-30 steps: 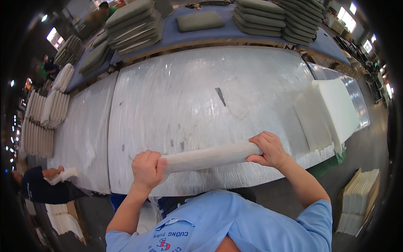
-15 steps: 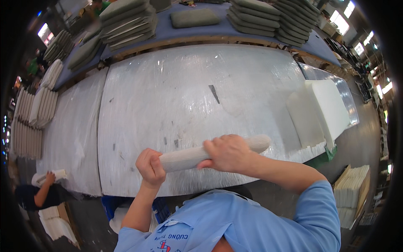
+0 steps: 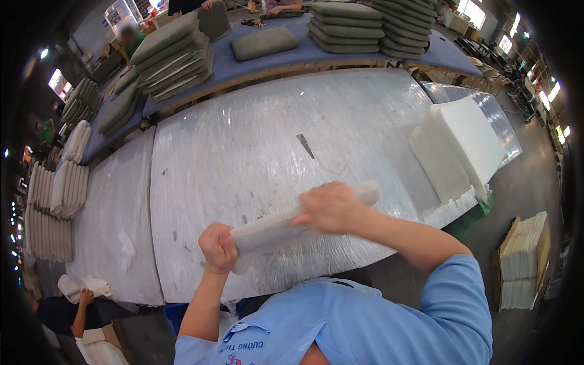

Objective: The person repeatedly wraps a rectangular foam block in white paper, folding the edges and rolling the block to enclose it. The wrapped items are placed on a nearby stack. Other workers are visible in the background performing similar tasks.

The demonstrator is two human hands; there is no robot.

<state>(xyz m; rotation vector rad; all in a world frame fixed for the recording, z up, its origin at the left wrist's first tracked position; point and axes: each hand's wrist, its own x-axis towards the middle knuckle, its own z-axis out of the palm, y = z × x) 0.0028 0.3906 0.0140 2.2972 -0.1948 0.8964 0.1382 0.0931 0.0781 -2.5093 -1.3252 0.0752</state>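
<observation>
A pale, off-white fabric-covered cushion (image 3: 267,234) stands on edge in front of my chest, slanting up to the right over the plastic-wrapped table. My left hand (image 3: 218,248) is closed around its left end. Across the upper edge, right of the middle, lies my right hand (image 3: 331,207), its fingers bent over the cushion and somewhat smeared by motion. The cushion's right end sticks out beyond that hand. Below my left hand, a lower corner of the cushion hangs down.
White foam pads (image 3: 468,143) lean at the table's right end. A dark strip (image 3: 305,146) lies on the wrapped table (image 3: 243,134). Behind, a blue table (image 3: 225,67) bears stacks of grey-green cushions (image 3: 347,27). At lower left another person's hand (image 3: 87,296) touches a white piece.
My right hand has shifted slightly up and is now blurred. The cushion has tilted, showing more of its near face and a lower corner. The whole view has turned a little.
</observation>
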